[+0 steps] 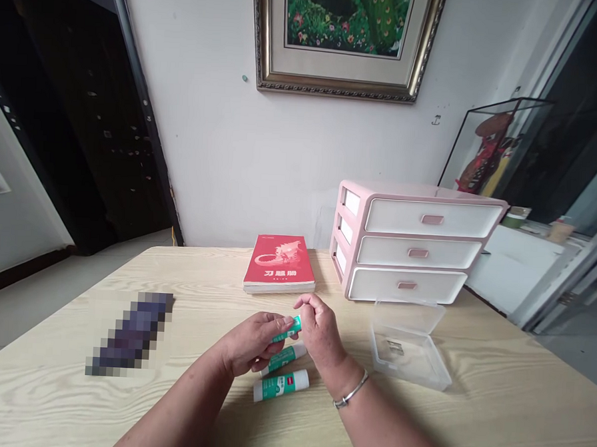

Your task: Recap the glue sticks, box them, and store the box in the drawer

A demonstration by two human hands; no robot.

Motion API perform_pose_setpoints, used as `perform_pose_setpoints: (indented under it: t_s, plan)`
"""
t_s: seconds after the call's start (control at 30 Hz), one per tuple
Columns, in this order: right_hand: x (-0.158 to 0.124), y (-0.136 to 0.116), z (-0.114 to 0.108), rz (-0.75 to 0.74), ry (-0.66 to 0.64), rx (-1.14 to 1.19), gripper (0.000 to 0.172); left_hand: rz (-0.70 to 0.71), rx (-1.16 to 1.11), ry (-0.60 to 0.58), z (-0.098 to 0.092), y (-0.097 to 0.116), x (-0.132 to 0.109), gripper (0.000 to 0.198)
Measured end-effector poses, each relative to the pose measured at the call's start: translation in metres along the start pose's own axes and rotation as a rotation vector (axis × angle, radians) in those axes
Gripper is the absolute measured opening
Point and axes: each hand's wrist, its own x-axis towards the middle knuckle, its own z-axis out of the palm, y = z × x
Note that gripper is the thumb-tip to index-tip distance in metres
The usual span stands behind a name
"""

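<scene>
My left hand is closed around a green glue stick, held tilted above the table. My right hand is curled at the stick's upper right end, which its fingers hide, so the cap cannot be made out. Just beneath my hands, a second glue stick lies on the table, partly covered by my left fingers. Nearer to me is a third glue stick, white at both ends with a green label.
Right of my hands stands a clear plastic box, lid raised, a small item inside. Behind are red-covered books and a pink and white drawer unit. A blurred dark object lies at the left of the wooden table.
</scene>
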Motion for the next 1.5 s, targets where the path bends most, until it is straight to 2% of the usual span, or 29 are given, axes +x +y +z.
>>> perform_pose_setpoints:
  t_s: [0.13,0.23,0.3,0.33,0.4,0.47,0.63,0.73,0.87,1.03,1.2,1.37,1.43,1.5]
  plan:
    - [0.001,-0.002,-0.008,-0.092,-0.024,-0.026,0.022,-0.024,-0.111,-0.033,-0.005,-0.003,-0.001,0.045]
    - [0.009,-0.004,-0.027,-0.134,0.201,-0.107,0.02,-0.061,-0.198,-0.058,-0.015,-0.005,-0.004,0.047]
    - [0.015,-0.003,-0.039,-0.136,0.351,-0.177,0.02,-0.011,-0.228,-0.007,-0.022,-0.005,-0.003,0.047]
    - [0.017,-0.001,-0.042,-0.135,0.367,-0.229,0.02,0.039,-0.221,0.049,-0.024,-0.006,-0.002,0.046]
    - [0.019,0.004,-0.043,-0.126,0.327,-0.36,0.022,0.148,-0.137,0.169,-0.026,-0.009,0.003,0.044]
    - [0.018,0.011,-0.038,-0.105,0.254,-0.486,0.027,0.222,0.049,0.259,-0.026,-0.015,0.01,0.041]
    - [0.02,0.029,-0.038,0.003,0.065,-0.676,0.028,0.297,0.729,0.538,-0.034,-0.035,0.027,0.031]
    - [0.023,0.036,-0.042,0.067,0.0,-0.715,0.023,0.335,0.945,0.596,-0.041,-0.042,0.038,0.028]
    - [0.025,0.04,-0.042,0.045,-0.041,-0.769,0.025,0.303,1.133,0.668,-0.045,-0.044,0.051,0.03]
    - [0.021,0.041,-0.042,-0.019,-0.028,-0.906,0.025,0.294,1.227,0.691,-0.046,-0.044,0.058,0.029]
    - [0.017,0.044,-0.043,-0.024,-0.154,-1.031,0.023,0.266,1.228,0.683,-0.044,-0.045,0.058,0.034]
    - [0.015,0.036,-0.05,-0.031,-0.159,-1.101,0.025,0.339,1.175,0.739,-0.037,-0.039,0.043,0.039]
    - [0.013,0.029,-0.054,-0.004,-0.167,-1.167,0.025,0.362,1.133,0.698,-0.032,-0.034,0.031,0.035]
    - [0.012,0.023,-0.056,0.035,-0.188,-1.225,0.027,0.355,1.092,0.575,-0.025,-0.027,0.018,0.031]
